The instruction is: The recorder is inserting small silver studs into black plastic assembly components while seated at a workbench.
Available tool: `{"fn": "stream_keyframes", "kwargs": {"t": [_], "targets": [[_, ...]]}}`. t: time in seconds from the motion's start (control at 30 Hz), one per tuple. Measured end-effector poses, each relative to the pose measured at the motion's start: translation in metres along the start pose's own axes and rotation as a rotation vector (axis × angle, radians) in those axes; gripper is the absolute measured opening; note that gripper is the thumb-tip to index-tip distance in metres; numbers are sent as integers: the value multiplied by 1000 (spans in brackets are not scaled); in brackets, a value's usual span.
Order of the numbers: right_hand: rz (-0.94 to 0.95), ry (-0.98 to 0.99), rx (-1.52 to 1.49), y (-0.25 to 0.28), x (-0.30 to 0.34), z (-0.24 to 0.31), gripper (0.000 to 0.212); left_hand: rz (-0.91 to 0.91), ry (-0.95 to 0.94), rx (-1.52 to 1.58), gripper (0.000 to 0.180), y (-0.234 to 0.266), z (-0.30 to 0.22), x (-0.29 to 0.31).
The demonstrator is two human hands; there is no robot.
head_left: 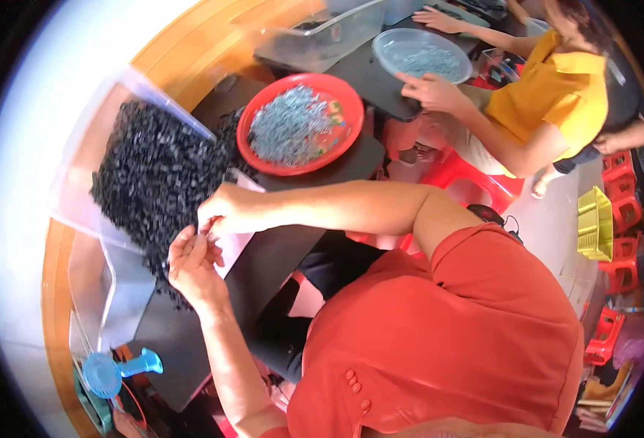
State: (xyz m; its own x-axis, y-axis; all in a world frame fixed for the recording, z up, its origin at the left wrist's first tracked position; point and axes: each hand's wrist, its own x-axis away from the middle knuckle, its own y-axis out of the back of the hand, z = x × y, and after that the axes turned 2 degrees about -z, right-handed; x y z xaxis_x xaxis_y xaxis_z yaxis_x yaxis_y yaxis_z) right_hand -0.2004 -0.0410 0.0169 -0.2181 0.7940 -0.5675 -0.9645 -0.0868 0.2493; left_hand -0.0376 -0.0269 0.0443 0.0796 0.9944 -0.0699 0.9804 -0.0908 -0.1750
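Observation:
My left hand (195, 267) and my right hand (236, 209) meet fingertip to fingertip at the edge of a big heap of small black plastic pieces (154, 164). Both are closed in a pinch; whatever sits between the fingers is too small to make out. Beneath them a pale sheet (236, 248) lies on the dark table (271, 270). Just beyond my right hand stands a round red basin (352, 131) with many small silvery metal parts (287, 124) in it, and a few coloured bits at its right side.
A clear plastic bin (81, 171) lies around the black heap. A blue handheld fan (104, 374) is at the near left. Farther right, a person in a yellow top (548, 102) works at a white basin (462, 69). Red stools (621, 190) and a yellow basket (594, 225) stand along the right.

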Motion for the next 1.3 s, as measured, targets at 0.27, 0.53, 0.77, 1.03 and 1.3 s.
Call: {"fn": "stream_keyframes", "kwargs": {"t": [0.27, 0.53, 0.77, 1.03, 1.3], "targets": [[104, -142, -158, -5, 12, 6, 8, -38, 71, 189, 15, 4, 7, 35], [-4, -322, -161, 10, 8, 27, 13, -125, -513, -887, 11, 67, 0, 20], [31, -322, -118, 13, 11, 25, 11, 85, -803, -1537, 23, 57, 9, -30], [23, -313, -106, 13, 12, 24, 10, 115, -863, -1513, 21, 49, 12, -33], [-34, -428, -162, -1, 11, 31, 7, 39, -312, -555, 22, 21, 10, 15]]}}
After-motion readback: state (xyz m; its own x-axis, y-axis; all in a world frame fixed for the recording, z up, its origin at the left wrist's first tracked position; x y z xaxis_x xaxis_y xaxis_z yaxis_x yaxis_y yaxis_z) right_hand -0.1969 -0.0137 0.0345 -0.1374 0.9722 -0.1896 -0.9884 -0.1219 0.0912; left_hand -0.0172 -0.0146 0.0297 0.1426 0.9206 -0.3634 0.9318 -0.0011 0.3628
